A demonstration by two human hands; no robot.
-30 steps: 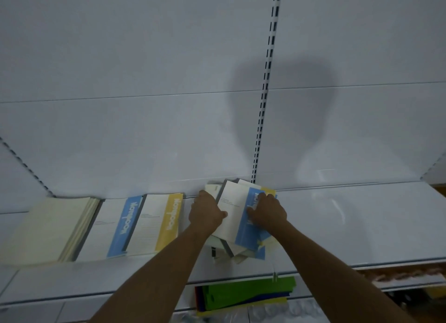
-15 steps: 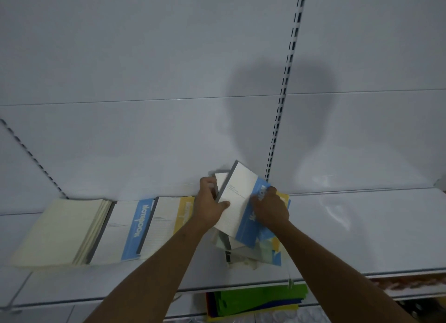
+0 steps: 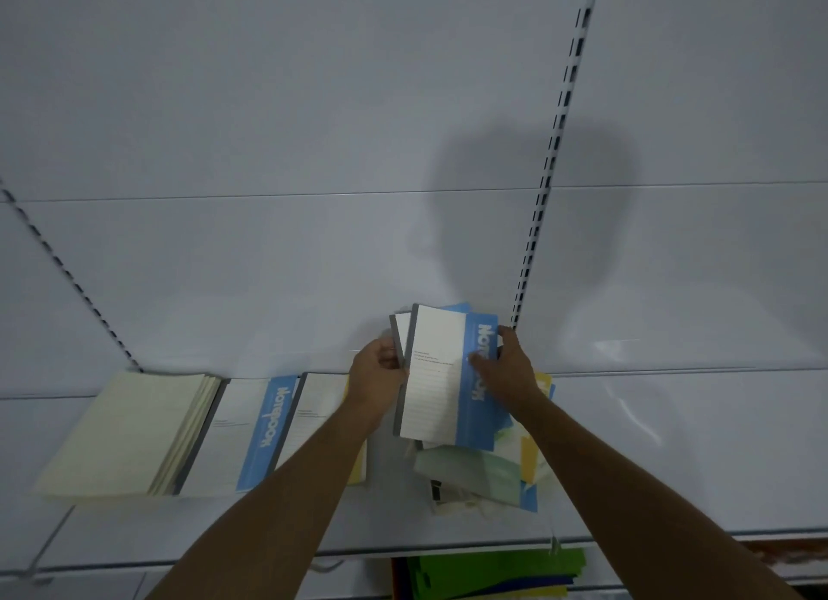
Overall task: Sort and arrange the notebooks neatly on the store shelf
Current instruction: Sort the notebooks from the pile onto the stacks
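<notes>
A white and blue notebook (image 3: 441, 375) with a grey spine is lifted upright above a messy pile of notebooks (image 3: 488, 469) on the white shelf (image 3: 672, 442). My left hand (image 3: 378, 369) grips its grey spine edge, together with a second notebook behind it. My right hand (image 3: 504, 366) pinches its blue right edge. To the left lie three sorted piles: a cream stack (image 3: 130, 434), a blue-striped notebook (image 3: 251, 434) and a yellow-striped one (image 3: 322, 416) partly hidden under my left forearm.
A slotted upright (image 3: 551, 165) runs up the white back panel just right of the held notebook. Another slotted upright (image 3: 67, 272) slants at the left. Green and yellow folders (image 3: 493, 572) sit on the shelf below. The shelf stretches bare to the right.
Both hands have raised the blue-striped notebook off the messy pile and turned it more upright. The camera has swung left and up slightly.
</notes>
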